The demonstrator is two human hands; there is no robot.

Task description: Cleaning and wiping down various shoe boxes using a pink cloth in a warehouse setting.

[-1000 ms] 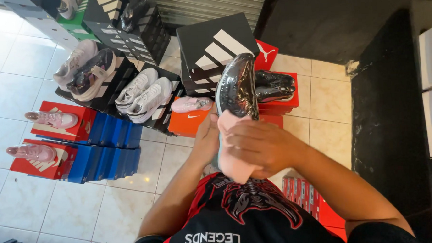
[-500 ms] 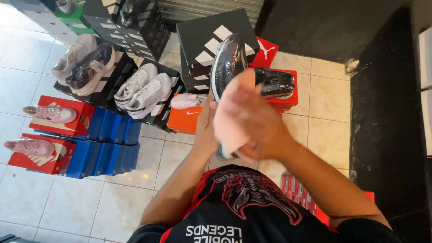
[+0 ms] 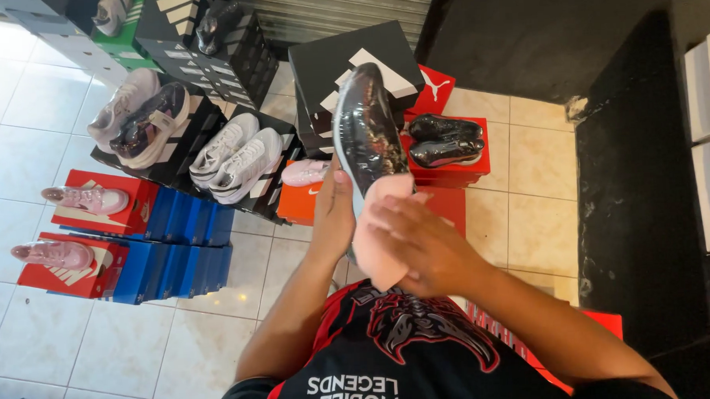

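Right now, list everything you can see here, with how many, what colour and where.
wrapped shoe: one, dark and glossy under clear film, held up at centre
cloth: one, pink, pressed on the shoe's lower end
black shoeboxes: several, black with white stripes, stacked behind and to the left
red shoeboxes: several, red, left side and centre right
blue shoeboxes: a row, blue, lower left
pink shoes: two, on the red boxes at left
white shoes: a pair, on black boxes
black shoes: a pair, on a red box at right
floor: pale tiles
left hand: grips the shoe
right hand: presses the cloth
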